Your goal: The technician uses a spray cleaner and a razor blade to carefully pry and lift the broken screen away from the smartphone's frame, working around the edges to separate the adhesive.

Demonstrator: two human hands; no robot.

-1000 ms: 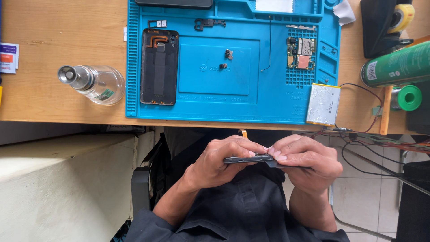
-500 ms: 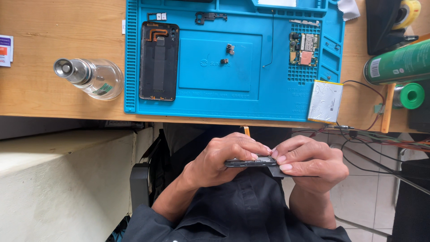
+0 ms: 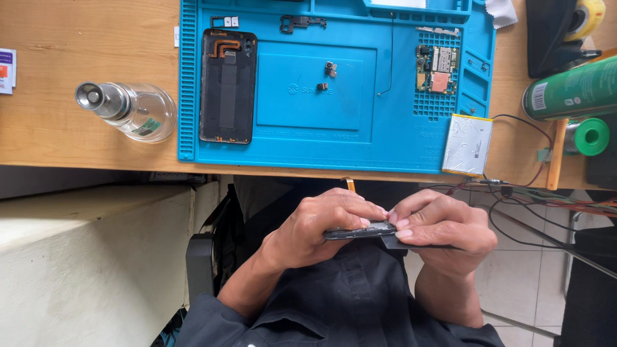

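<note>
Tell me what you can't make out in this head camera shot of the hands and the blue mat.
- Flat dark part: mostly covered by the left hand and right hand; its face is not visible.
- Both grips: fingers hide where the fingertips meet the part.
- Green can: cut off by the right edge.
- Small loose parts on the blue mat: too small to identify.

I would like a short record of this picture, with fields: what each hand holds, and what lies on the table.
left hand: left hand grips the thin dark phone part from above, below the table edge
right hand: right hand pinches the same part at its other end
mat: blue work mat on the wooden table
on mat: black phone back cover, circuit board, two small parts
beside mat: glass bottle lying on its side, silver battery, green can
</note>
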